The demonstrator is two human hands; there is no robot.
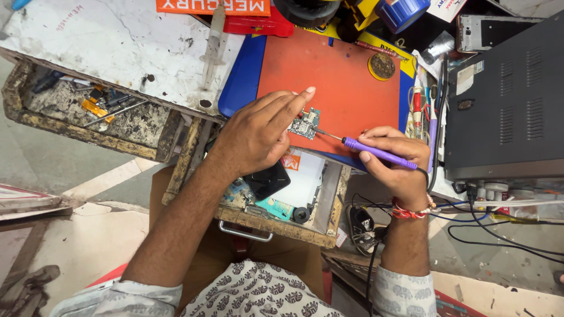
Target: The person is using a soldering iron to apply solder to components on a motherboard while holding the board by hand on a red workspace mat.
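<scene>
From the head camera, the left hand (258, 132) presses its fingertips on a small circuit board (304, 124) lying near the front edge of an orange work mat (341, 76), pinning it so it cannot slide; the forefinger is lifted clear. The right hand (395, 158) is closed pen-style around a purple soldering iron (376, 152), its thin tip touching the board's right edge, the low grip apparently steadying the point. An open wooden drawer (282, 226) sits just below, and a black metal case (505, 100) stands to the right.
</scene>
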